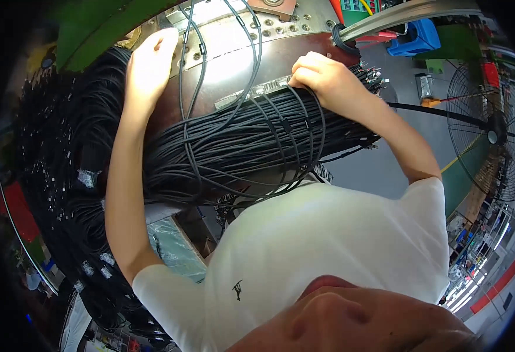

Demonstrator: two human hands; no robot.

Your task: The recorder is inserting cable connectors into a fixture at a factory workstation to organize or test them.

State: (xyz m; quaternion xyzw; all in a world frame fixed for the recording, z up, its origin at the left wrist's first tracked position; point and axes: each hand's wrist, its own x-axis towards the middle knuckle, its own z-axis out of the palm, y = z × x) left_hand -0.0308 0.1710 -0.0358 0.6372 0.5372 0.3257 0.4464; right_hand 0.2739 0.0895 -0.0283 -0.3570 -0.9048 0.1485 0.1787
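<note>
My left hand [152, 64] is at the upper left, beside a machine's metal plate [225, 50], with its fingers curled closed. Whatever it may hold is hidden behind the fingers. My right hand [323, 76] is closed at the right end of a narrow metal fixture strip [234, 100]. A black cable [319, 111] loops up to its fingertips, which hide the cable's end. Several other cables run from the strip. Below it, a thick bundle of black cables [240, 141] lies across in front of my body, its connector ends [372, 76] near my right wrist.
More black cables [52, 158] hang in a large mass on the left. A green machine panel [93, 29] stands at the upper left. A curved metal rail [410, 20] crosses the upper right, near a blue plastic piece [416, 38]. Further right stands a caged fan [492, 135].
</note>
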